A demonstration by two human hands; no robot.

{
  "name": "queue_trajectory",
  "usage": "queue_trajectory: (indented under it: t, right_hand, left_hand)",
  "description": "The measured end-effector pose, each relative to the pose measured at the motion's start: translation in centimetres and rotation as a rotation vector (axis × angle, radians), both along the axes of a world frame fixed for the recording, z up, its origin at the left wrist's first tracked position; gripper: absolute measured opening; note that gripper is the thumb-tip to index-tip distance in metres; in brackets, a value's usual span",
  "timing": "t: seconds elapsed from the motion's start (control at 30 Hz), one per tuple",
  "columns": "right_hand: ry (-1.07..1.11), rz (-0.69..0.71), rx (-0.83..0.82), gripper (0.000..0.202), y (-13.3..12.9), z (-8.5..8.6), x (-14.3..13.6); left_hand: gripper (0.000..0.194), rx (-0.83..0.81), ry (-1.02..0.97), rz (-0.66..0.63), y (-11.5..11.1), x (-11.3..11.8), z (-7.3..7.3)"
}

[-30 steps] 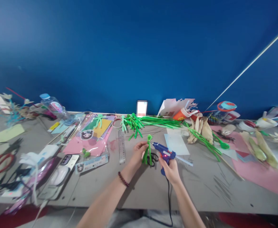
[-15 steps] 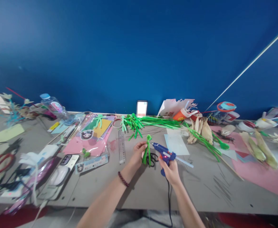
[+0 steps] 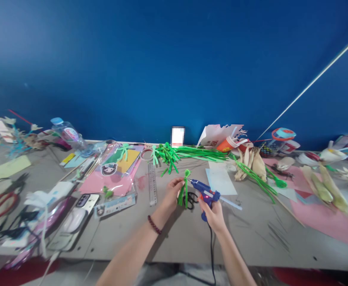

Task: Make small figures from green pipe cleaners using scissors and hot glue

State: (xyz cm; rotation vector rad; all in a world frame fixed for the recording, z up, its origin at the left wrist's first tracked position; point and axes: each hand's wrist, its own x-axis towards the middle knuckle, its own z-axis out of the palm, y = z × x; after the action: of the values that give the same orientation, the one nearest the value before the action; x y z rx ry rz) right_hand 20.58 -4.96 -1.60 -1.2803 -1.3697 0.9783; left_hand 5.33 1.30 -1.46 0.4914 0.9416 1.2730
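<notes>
Between the fingertips of my left hand (image 3: pixel 174 194) is a small green pipe-cleaner figure (image 3: pixel 186 186), held upright, with a round knot on top and strands hanging down. My right hand (image 3: pixel 214 214) is wrapped round a blue hot glue gun (image 3: pixel 205 190) with an orange trigger and a lit red light. The gun's nozzle points left and lies close beside the figure's upper part; whether it touches I cannot tell. A clear glue stick (image 3: pixel 231 203) juts from the gun's back. Black-handled scissors (image 3: pixel 193 200) lie on the table behind the figure, partly hidden.
A pile of green pipe cleaners (image 3: pixel 202 153) lies along the wall. A clear ruler (image 3: pixel 152 184) rests left of my hands, near pink paper (image 3: pixel 93 184) and a phone (image 3: pixel 84 202). Dried husks (image 3: pixel 258 165) lie to the right. The gun's black cord (image 3: pixel 212 254) hangs over the front edge.
The pipe-cleaner figure has shifted very slightly, its top a touch to the right. My hands and the glue gun stay almost where they were.
</notes>
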Motion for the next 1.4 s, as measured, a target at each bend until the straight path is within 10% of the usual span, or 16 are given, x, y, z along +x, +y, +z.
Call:
queue_trajectory:
  t: [1.4]
  right_hand:
    - [0.141,-0.037,-0.083,0.037,0.1,0.9,-0.3]
  left_hand:
    - [0.032,-0.074,-0.141,-0.052,-0.3,-0.2,0.8]
